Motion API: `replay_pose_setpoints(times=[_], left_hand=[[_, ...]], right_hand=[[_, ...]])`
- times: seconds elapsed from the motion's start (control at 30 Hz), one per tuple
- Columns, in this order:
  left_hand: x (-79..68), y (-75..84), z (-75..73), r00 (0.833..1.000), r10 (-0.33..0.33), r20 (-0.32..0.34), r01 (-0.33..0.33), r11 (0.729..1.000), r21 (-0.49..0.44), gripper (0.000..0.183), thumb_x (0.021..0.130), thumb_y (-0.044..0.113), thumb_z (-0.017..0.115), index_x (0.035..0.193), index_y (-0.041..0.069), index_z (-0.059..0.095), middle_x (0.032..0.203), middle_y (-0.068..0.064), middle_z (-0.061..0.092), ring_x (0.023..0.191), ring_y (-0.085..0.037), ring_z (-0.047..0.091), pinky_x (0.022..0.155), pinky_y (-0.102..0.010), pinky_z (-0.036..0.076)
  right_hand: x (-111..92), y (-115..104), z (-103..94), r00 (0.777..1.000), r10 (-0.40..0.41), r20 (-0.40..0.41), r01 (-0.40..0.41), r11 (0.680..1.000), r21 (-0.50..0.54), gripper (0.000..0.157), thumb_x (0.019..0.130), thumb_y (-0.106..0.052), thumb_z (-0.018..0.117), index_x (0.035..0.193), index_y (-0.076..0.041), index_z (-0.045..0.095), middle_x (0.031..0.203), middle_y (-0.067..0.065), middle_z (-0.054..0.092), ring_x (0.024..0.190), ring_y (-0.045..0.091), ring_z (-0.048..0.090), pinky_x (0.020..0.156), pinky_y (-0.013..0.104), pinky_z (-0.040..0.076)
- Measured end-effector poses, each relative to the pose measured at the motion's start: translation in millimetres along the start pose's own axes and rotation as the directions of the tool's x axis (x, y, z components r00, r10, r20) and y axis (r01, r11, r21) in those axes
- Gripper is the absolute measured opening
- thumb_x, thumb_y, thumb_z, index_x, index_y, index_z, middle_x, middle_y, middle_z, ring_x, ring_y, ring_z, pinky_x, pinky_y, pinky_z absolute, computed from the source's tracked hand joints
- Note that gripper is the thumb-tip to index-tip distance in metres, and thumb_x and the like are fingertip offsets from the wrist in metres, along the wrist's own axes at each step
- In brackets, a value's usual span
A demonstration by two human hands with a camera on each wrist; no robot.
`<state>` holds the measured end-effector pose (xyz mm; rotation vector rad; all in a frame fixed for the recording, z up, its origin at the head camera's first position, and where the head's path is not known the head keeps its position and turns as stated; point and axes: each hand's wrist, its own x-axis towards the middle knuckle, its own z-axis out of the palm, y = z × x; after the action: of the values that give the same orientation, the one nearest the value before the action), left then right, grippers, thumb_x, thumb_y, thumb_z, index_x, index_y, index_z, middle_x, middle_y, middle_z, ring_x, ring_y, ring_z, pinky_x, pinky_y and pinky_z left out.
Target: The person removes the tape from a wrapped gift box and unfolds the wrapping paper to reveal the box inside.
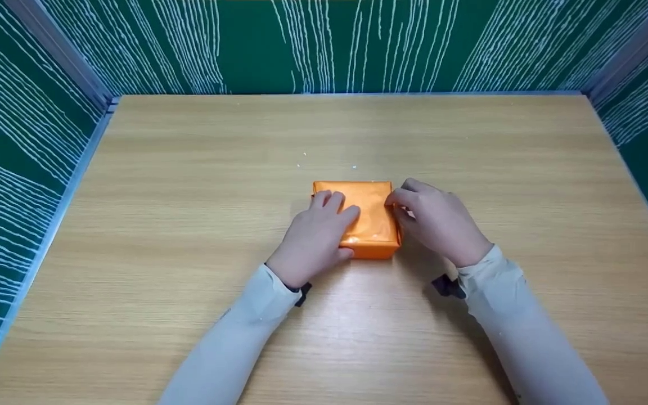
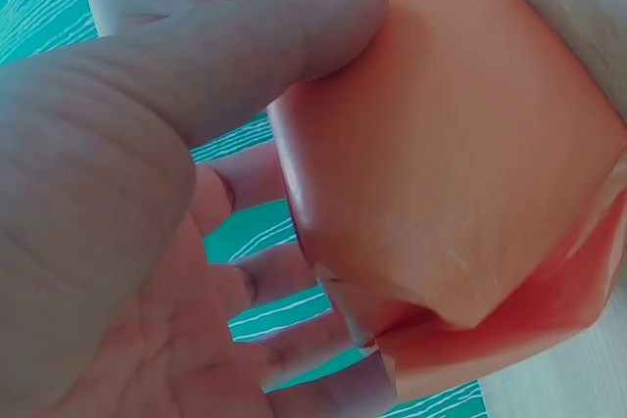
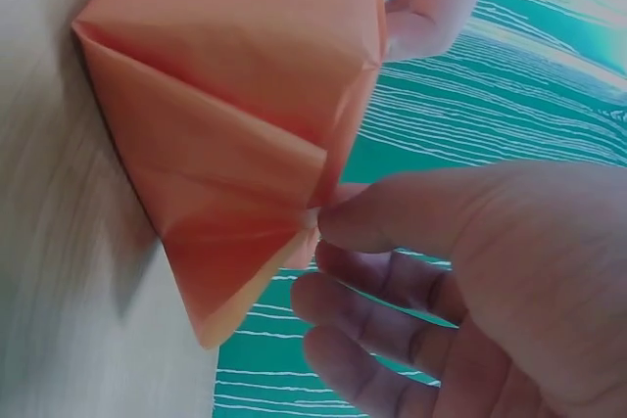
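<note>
An orange paper-wrapped box lies on the table. My left hand rests over its left part, fingers spread on the top face. In the left wrist view the straight thumb lies against the box's front side, above a folded lower corner. My right hand is at the right side. There, in the right wrist view, its thumb and index finger pinch the edge of a loose, creased flap of wrapping paper. The other fingers curl loosely below, off the paper.
The light wooden table extends around the box, with tiny white specks beyond it. Green walls with white streaks border the back and both sides. Dark wrist straps show at the pale sleeves.
</note>
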<state>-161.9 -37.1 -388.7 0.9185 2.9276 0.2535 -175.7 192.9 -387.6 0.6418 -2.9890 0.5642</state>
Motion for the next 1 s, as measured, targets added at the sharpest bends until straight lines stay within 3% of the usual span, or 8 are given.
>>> replay_pose_setpoints(times=[0.37, 0.5, 0.8, 1.0], left_hand=[[-1.4, 0.1, 0.4, 1.0, 0.006, -0.013, -0.006, 1.0, 0.004, 0.056, 0.085, 0.039, 0.085, 0.13, 0.016, 0.059, 0.13, -0.009, 0.052, 0.127, -0.033, 0.045, 0.081, -0.04, 0.058], [-2.0, 1.7, -1.0, 0.999, 0.008, -0.031, -0.008, 1.0, -0.005, 0.052, 0.084, 0.034, 0.085, 0.126, 0.015, 0.06, 0.126, -0.008, 0.053, 0.126, -0.031, 0.045, 0.074, -0.04, 0.059], [-0.4, 3.0, -1.0, 1.0, -0.001, -0.012, 0.001, 1.0, -0.004, 0.056, 0.086, 0.035, 0.084, 0.131, 0.016, 0.058, 0.13, -0.009, 0.052, 0.128, -0.032, 0.044, 0.077, -0.04, 0.059], [-1.7, 2.3, -0.1, 1.0, -0.004, -0.006, 0.004, 1.0, -0.002, 0.057, 0.086, 0.036, 0.084, 0.132, 0.016, 0.058, 0.131, -0.009, 0.052, 0.128, -0.032, 0.043, 0.074, -0.04, 0.059]], right_hand=[[1.7, 3.9, 5.7, 0.998, -0.036, -0.047, 0.035, 0.999, -0.021, 0.012, 0.094, -0.008, 0.075, 0.106, -0.008, 0.072, 0.098, 0.008, 0.065, 0.079, 0.026, 0.061, 0.079, 0.042, 0.059], [1.1, 5.8, 5.7, 0.997, -0.05, -0.059, 0.048, 0.998, -0.039, 0.01, 0.095, -0.008, 0.074, 0.105, -0.008, 0.071, 0.096, 0.008, 0.064, 0.078, 0.026, 0.06, 0.077, 0.041, 0.059], [0.6, 5.3, 1.3, 0.999, -0.054, 0.002, 0.054, 0.996, -0.066, 0.029, 0.092, -0.011, 0.079, 0.121, -0.012, 0.072, 0.104, 0.007, 0.064, 0.085, 0.025, 0.062, 0.085, 0.038, 0.059], [1.4, 3.3, 2.9, 0.998, -0.063, 0.0, 0.063, 0.995, -0.071, 0.025, 0.091, -0.01, 0.079, 0.116, -0.011, 0.075, 0.101, 0.006, 0.064, 0.085, 0.025, 0.062, 0.086, 0.038, 0.059]])
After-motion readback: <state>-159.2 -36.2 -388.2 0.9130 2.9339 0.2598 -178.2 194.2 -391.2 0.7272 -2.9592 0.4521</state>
